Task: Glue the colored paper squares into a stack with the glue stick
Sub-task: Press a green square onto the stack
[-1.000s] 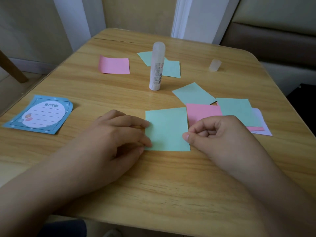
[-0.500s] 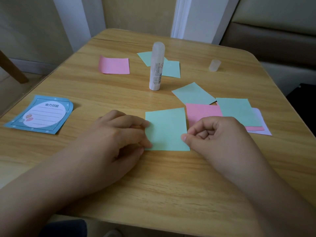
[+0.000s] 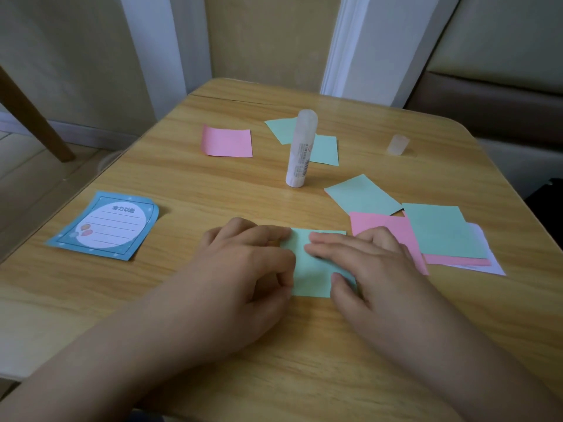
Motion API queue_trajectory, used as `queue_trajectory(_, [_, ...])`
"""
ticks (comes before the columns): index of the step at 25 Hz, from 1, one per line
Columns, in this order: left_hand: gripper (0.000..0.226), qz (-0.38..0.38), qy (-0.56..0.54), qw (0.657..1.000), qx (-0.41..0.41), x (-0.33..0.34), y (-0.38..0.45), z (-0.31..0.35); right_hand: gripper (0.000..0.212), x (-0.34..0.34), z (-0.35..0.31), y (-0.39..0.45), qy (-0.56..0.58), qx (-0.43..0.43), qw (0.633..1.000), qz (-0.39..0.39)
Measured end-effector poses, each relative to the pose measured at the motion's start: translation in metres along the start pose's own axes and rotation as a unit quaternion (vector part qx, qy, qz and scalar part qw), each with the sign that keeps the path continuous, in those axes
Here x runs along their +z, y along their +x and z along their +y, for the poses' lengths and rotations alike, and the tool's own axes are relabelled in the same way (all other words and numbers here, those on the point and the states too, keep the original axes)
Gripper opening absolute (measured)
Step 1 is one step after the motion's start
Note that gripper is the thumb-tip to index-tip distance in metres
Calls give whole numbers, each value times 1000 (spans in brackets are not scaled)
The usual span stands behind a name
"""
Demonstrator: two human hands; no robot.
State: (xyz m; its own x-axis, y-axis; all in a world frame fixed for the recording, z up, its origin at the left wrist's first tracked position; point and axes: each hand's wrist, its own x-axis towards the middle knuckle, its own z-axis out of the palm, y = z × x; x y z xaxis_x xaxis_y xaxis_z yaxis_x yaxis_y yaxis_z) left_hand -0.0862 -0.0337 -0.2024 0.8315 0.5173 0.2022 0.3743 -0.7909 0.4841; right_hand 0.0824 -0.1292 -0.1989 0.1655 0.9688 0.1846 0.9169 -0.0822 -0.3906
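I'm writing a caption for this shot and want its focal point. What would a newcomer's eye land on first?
First, the two hands at the near middle of the wooden table: the left hand holds the left edge of a green paper square while the right hand presses flat on it. Next, the glue stick standing upright behind them, ringed by loose pink and green squares, with a blue notepad at the left.

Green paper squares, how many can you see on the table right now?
5. One under both hands; two behind the upright glue stick; one lying loose right of it; one atop the pink pile at right. More may hide beneath.
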Motion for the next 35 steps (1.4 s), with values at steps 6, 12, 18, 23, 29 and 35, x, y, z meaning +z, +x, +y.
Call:
queue_trajectory(6, [36, -26, -20, 998, -54, -2, 3, 1, 51, -10, 4, 1, -32, 71, 997, -17])
queue_trajectory(12, [22, -50, 11, 992, -118, -9, 18, 14, 69, -31, -2, 11, -37, 41, 994, -97])
queue_trajectory(18, [61, -67, 27, 985, -154, -9, 39, 21, 102, -35, -4, 25, -49, 34, 981, -185])
queue_trajectory(23, [61, -97, 70, 983, -141, -9, 41, 17, 106, -39, -2, 18, -30, 31, 976, -211])
queue_trajectory(29, [20, -39, -64, 985, -154, -6, 33, 22, 88, -34, -8, 9, 122, 56, 983, -124])
queue_trajectory(35, [19, 69, -528, 816, -224, -12, 29, 29, 36, -29, 2, 10, 413, 169, 891, 84])
